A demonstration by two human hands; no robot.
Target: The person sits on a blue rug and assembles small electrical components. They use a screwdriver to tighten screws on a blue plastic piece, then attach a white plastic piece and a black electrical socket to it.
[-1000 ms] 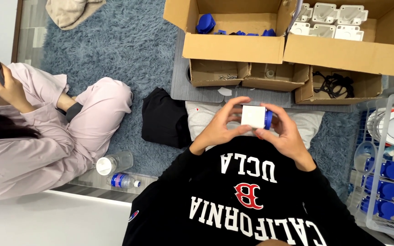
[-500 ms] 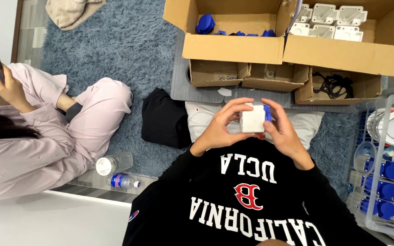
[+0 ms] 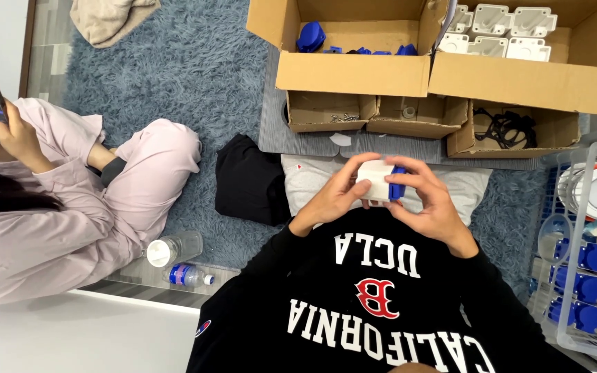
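- Pressing a small blue plastic cap (image 3: 396,182) onto the right side of a white square plastic housing (image 3: 376,184), by the look of it; fitting step apparently midway.
- Held at chest height above the lap, both hands closed on the piece: left hand (image 3: 332,195) clasping the white body, right hand (image 3: 428,197) pinching the blue part.
- Calling next, probably, for firm, square pressure until seated flush.
- Looking clean, boxy, matt white, with rounded corners; blue part partly hidden by fingers.

Left hand (image 3: 329,197) and right hand (image 3: 428,202) meet before the chest, fingers (image 3: 417,181) curled inward, wrists bent.
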